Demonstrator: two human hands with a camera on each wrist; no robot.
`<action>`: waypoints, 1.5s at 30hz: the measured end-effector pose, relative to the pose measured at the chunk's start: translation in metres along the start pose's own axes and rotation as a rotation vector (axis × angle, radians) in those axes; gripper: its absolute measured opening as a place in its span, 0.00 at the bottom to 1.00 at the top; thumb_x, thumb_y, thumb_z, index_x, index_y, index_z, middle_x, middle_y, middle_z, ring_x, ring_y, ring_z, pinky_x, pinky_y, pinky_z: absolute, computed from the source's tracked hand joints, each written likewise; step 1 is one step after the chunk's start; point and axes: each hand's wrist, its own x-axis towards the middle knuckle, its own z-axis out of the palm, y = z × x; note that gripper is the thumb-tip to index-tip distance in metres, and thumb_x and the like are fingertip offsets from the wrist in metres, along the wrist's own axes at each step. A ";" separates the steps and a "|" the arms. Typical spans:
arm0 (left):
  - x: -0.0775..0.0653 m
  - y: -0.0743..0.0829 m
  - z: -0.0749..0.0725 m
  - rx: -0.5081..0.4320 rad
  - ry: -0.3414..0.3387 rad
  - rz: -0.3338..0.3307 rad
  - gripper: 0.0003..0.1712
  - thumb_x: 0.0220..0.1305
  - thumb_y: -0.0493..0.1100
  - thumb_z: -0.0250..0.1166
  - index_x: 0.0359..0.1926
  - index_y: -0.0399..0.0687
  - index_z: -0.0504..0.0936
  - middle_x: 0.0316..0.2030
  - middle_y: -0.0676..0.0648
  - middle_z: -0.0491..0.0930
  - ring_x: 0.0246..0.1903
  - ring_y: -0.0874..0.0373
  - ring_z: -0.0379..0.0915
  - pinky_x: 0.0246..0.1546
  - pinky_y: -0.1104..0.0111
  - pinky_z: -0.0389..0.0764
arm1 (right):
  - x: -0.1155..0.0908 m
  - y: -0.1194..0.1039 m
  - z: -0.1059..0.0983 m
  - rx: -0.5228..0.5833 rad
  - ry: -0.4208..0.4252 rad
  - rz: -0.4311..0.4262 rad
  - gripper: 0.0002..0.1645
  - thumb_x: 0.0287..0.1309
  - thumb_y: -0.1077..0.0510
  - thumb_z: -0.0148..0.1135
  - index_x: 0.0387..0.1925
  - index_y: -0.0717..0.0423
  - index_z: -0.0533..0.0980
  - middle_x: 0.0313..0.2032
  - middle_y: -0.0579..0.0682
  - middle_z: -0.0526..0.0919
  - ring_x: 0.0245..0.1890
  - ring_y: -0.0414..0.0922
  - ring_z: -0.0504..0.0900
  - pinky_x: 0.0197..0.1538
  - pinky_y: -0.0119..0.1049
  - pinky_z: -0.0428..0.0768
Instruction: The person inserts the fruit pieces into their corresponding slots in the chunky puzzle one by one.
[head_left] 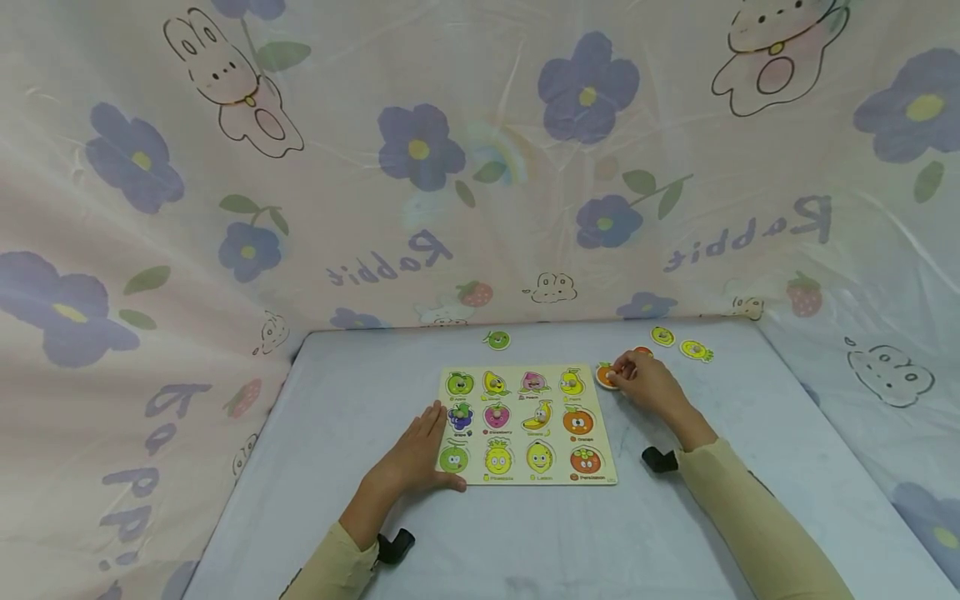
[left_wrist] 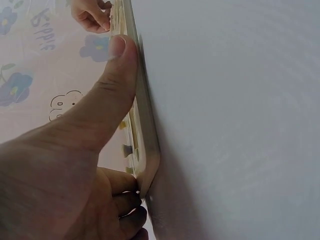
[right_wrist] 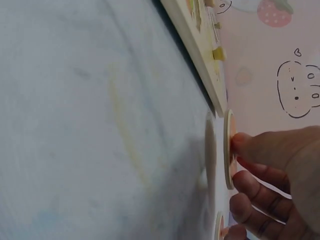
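A fruit puzzle board (head_left: 552,479) lies on the white table, with rows of printed fruits and several knobbed pieces in their recesses. My left hand (head_left: 411,450) rests against its lower left corner, thumb (left_wrist: 117,75) along the near edge and fingers by the left side. Just past the board's upper right corner, my right hand (head_left: 647,383) pinches a round orange fruit puzzle piece (head_left: 604,377). In the right wrist view this piece (right_wrist: 228,150) stands slightly off the table, above its shadow. Another orange-red piece (head_left: 642,351) lies behind the right hand, partly hidden.
A green fruit piece (head_left: 498,340) lies behind the board. Toward the back right are a yellow lemon-like piece (head_left: 662,336) and a yellow pineapple piece (head_left: 696,350). Patterned cloth (head_left: 502,208) walls the table's back and sides.
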 end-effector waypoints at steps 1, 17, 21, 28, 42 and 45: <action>0.000 0.000 0.000 0.003 0.000 0.000 0.78 0.49 0.67 0.85 0.84 0.29 0.50 0.84 0.32 0.48 0.84 0.39 0.43 0.84 0.49 0.51 | -0.001 -0.001 0.000 -0.001 0.000 0.001 0.13 0.72 0.53 0.70 0.47 0.60 0.82 0.36 0.52 0.82 0.35 0.48 0.77 0.35 0.39 0.75; 0.001 -0.001 0.000 0.013 0.005 0.002 0.78 0.48 0.67 0.85 0.84 0.30 0.51 0.85 0.33 0.48 0.84 0.39 0.44 0.84 0.49 0.51 | -0.021 -0.023 -0.001 0.029 0.007 -0.012 0.11 0.70 0.54 0.72 0.45 0.57 0.82 0.35 0.50 0.80 0.33 0.47 0.75 0.34 0.39 0.74; 0.000 0.000 -0.001 0.008 0.007 0.003 0.78 0.48 0.66 0.85 0.83 0.29 0.51 0.84 0.32 0.48 0.84 0.39 0.44 0.84 0.49 0.52 | -0.026 -0.027 0.001 0.027 0.000 -0.021 0.11 0.70 0.54 0.72 0.45 0.57 0.82 0.35 0.49 0.80 0.33 0.47 0.75 0.34 0.39 0.73; 0.000 0.000 -0.002 0.012 0.006 0.006 0.78 0.48 0.66 0.85 0.83 0.28 0.51 0.84 0.32 0.48 0.84 0.38 0.45 0.84 0.49 0.51 | -0.033 -0.033 0.006 0.017 0.010 -0.053 0.11 0.69 0.54 0.73 0.43 0.55 0.82 0.34 0.48 0.80 0.32 0.46 0.74 0.34 0.38 0.73; 0.001 -0.001 0.000 0.005 -0.008 0.009 0.79 0.49 0.67 0.85 0.84 0.29 0.49 0.85 0.32 0.47 0.84 0.38 0.43 0.84 0.49 0.50 | -0.046 -0.045 0.017 0.039 -0.045 -0.059 0.10 0.69 0.53 0.73 0.42 0.53 0.81 0.33 0.46 0.79 0.31 0.45 0.73 0.32 0.38 0.72; 0.001 -0.002 0.000 -0.006 -0.001 0.016 0.79 0.48 0.67 0.85 0.83 0.28 0.50 0.84 0.31 0.47 0.84 0.38 0.44 0.84 0.48 0.52 | -0.048 -0.048 0.019 0.039 -0.044 -0.067 0.10 0.68 0.53 0.74 0.41 0.53 0.81 0.32 0.46 0.79 0.30 0.44 0.73 0.31 0.37 0.72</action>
